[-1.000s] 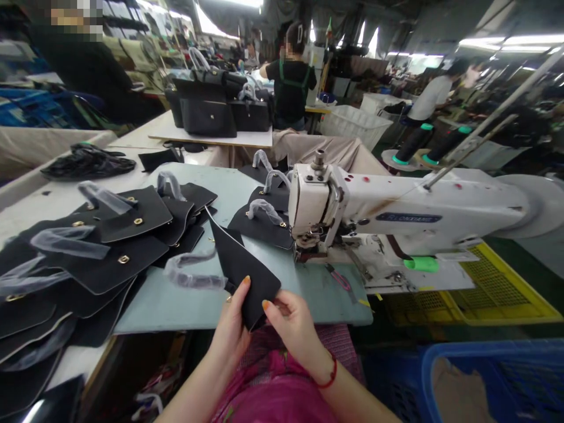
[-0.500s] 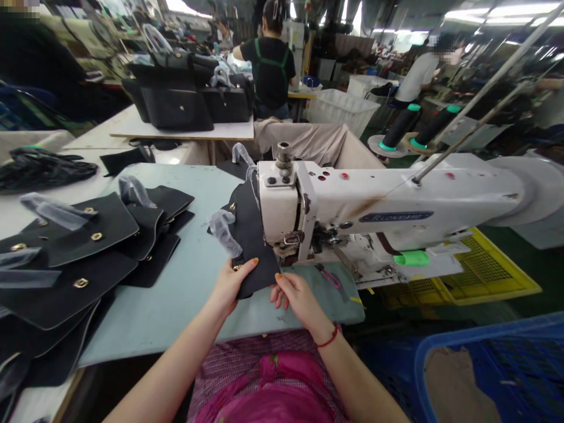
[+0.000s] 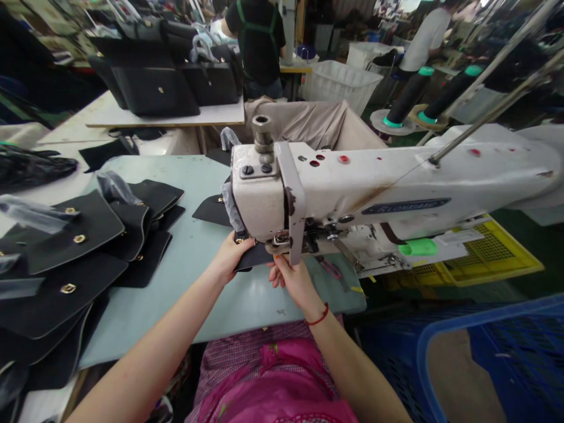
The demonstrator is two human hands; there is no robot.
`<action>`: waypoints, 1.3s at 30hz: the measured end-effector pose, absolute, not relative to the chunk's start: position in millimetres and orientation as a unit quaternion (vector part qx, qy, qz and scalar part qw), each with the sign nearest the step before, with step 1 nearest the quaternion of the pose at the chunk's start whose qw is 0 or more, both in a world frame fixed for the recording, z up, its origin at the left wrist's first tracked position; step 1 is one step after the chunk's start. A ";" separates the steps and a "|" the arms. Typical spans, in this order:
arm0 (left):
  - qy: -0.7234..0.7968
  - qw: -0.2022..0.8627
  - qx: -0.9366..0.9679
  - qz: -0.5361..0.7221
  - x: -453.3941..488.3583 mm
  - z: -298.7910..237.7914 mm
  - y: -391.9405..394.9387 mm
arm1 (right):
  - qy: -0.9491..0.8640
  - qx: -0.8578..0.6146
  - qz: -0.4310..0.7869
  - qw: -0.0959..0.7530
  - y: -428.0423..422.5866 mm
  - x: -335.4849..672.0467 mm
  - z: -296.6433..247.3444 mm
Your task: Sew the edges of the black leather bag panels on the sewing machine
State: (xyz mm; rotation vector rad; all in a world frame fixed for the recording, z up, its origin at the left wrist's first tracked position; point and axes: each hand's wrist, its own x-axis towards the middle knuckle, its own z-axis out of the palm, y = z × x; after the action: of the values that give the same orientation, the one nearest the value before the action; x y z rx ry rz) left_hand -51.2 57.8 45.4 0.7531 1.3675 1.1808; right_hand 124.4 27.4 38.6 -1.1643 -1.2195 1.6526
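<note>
A black leather bag flap (image 3: pixel 254 258) with a gold clasp and a plastic-wrapped handle lies under the head of a white sewing machine (image 3: pixel 259 197). My left hand (image 3: pixel 231 255) grips its near left part, thumb on top beside the clasp. At the near right edge, my right hand (image 3: pixel 291 281) pinches the flap between thumb and finger, just below the presser foot, with the other fingers curled. The machine head hides much of the flap, including the needle point.
Several similar black flaps (image 3: pixel 66 258) with gold clasps are piled at the left of the pale green table (image 3: pixel 185 311). Pink-handled scissors (image 3: pixel 329 267) lie right of my right hand. Beyond are black bags (image 3: pixel 154 88) and a co-worker (image 3: pixel 259 47). A blue crate (image 3: pixel 423 352) stands right.
The flap has moved away from me, deeper under the machine head, and both hands have gone forward with it. My view has shifted closer to the machine.
</note>
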 end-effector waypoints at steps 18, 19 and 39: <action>0.602 0.668 0.274 0.341 -65.3 49.4 38.2 | -0.508 -0.497 0.574 0.406 21.2 115.8 34.1; 0.599 0.669 0.268 0.350 -65.3 48.7 37.5 | -0.508 -0.499 0.574 0.403 20.7 115.7 34.2; 0.556 0.656 0.305 0.409 -64.5 54.1 45.1 | -0.455 -0.487 0.594 0.450 13.7 106.5 39.7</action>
State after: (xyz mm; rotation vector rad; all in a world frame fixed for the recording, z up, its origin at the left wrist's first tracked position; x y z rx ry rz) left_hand -64.5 45.1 54.1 0.6912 1.2598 0.9261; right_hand 106.5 13.7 39.7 -1.2033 -1.1247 1.4690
